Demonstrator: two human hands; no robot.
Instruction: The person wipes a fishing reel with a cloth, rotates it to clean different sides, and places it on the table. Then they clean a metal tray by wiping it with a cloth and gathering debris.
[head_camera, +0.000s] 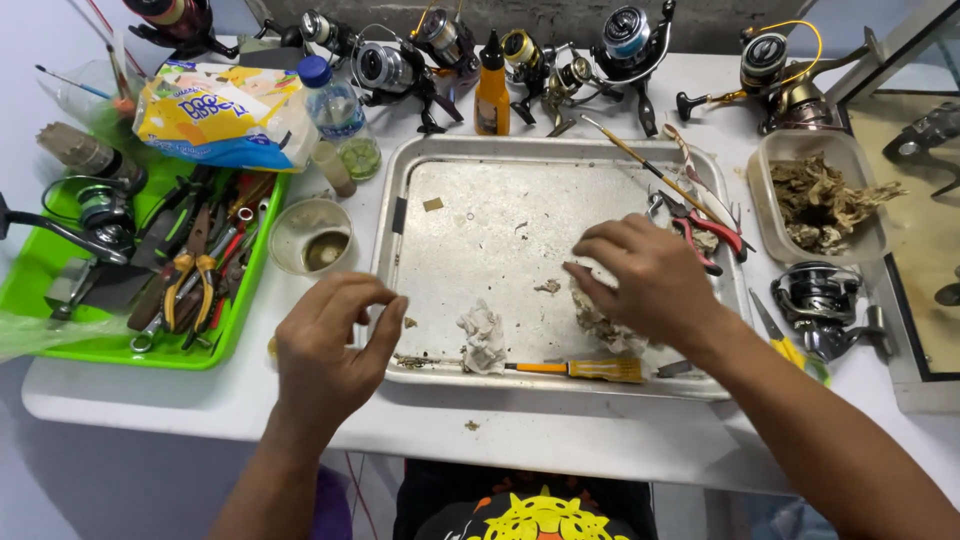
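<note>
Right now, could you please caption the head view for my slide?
Right hand presses a dirty rag in a metal tray; left hand pinches above its edge.

A single head-worn camera looks steeply down and forward over the white surface (600, 440), close enough that both forearms enter from the bottom edge. The metal tray (470, 160) sits centred; the far wall closes the top.

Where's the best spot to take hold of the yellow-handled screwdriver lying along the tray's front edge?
Take the screwdriver by its yellow handle, the thick right-hand part, coming from above. It lies flat along the front wall of the metal tray with the thin shaft pointing left toward the crumpled tissue. The right hand is probably nearest.
</note>
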